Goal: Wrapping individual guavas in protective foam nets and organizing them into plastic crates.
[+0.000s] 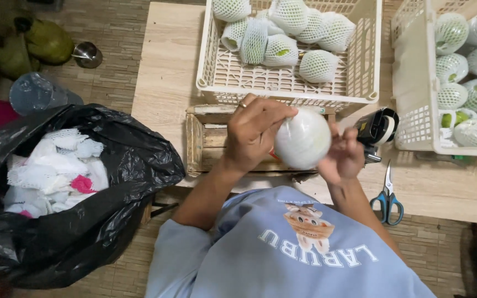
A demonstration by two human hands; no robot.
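Above wooden crate (205,138), both hands' fingers grasping wrapped fruit (302,139); cream basket (216,72) holding netted fruits (282,30).

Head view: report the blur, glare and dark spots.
Head view: right hand smeared by motion blur; left hand and wrapped fruit fairly sharp; soft sheen on the fruit's wrap and the black bag; far left floor corner falls into shadow; table evenly lit; crates bend slightly toward the edges.

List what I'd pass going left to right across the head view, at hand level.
Black bag of foam nets → wooden crate → left hand → wrapped fruit → right hand → label gun → scissors → right basket.
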